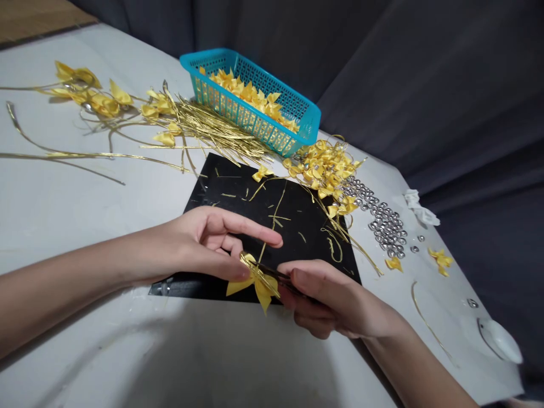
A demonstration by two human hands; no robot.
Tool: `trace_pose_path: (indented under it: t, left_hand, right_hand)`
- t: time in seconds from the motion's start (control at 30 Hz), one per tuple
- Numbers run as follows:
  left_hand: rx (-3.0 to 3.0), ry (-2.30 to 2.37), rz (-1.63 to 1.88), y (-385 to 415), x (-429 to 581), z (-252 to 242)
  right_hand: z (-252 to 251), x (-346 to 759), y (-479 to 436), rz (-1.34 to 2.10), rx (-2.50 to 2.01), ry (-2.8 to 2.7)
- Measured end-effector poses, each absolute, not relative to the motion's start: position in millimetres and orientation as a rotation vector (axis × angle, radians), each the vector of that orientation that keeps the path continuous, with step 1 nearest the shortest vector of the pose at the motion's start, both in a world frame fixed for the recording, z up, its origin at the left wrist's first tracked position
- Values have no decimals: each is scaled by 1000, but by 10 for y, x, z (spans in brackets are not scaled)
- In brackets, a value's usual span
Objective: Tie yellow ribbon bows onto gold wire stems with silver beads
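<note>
Between the thumb and fingers of my left hand (216,241) is a yellow ribbon bow (263,292) with gold cord looped at its knot. The left index finger points out to the right, above the black mat. My right hand (327,297) is closed around a slim dark tool (280,276); its tip reaches the bow's cord beside my left thumb. Fingers cover most of the tool, so I cannot make out its exact kind. A gold cord end (262,252) stands up from the bow.
Cord snippets lie on the black mat (199,204). Behind it are a bundle of gold cords (221,133) and a turquoise basket (312,127) with yellow bows. Finished-looking corded bows (327,164), silver beads (386,226) and a white rounded object (501,340) lie to the right.
</note>
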State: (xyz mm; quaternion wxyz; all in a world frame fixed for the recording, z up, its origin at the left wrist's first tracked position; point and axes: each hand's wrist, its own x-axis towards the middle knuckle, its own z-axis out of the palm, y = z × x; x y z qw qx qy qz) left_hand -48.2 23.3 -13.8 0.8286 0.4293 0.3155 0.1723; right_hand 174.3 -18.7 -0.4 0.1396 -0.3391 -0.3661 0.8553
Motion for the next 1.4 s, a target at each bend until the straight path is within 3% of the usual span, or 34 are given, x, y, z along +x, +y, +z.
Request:
trace_pose_path:
  t: [1.4]
  left_hand:
    - [929, 691, 350, 230, -476, -101]
  right_hand:
    - [2, 1727, -191, 2491, -974, -978]
